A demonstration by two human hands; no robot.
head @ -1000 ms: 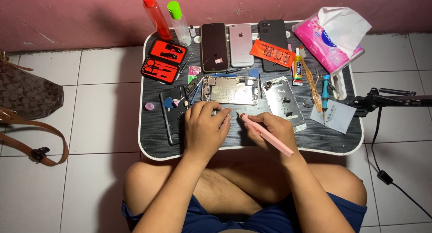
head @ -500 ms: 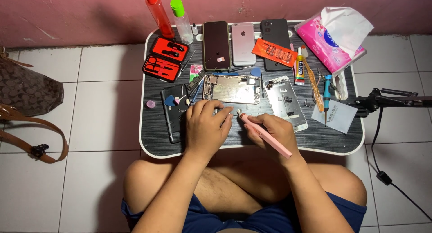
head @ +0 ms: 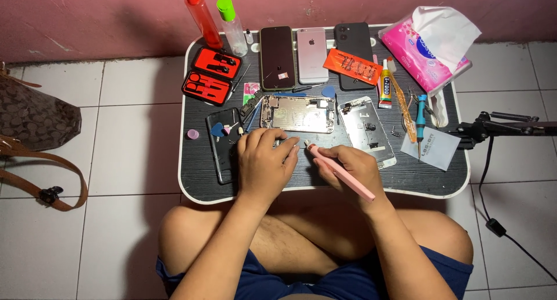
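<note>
left hand point(head: 264, 161) lies curled over the near edge of the opened phone shell point(head: 297, 113) mid-tray, fingers together pinning it. right hand point(head: 352, 168) has fingers clamped on a pink pen-shaped driver point(head: 338, 170), tip by the left fingertips. i'd keep the driver steady, press lightly, and hold the shell flat on the black lap tray point(head: 418, 175).

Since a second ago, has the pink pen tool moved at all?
No. The pink pen tool in the right hand keeps its tip at the lower edge of the opened phone body, same spot as before.
</note>
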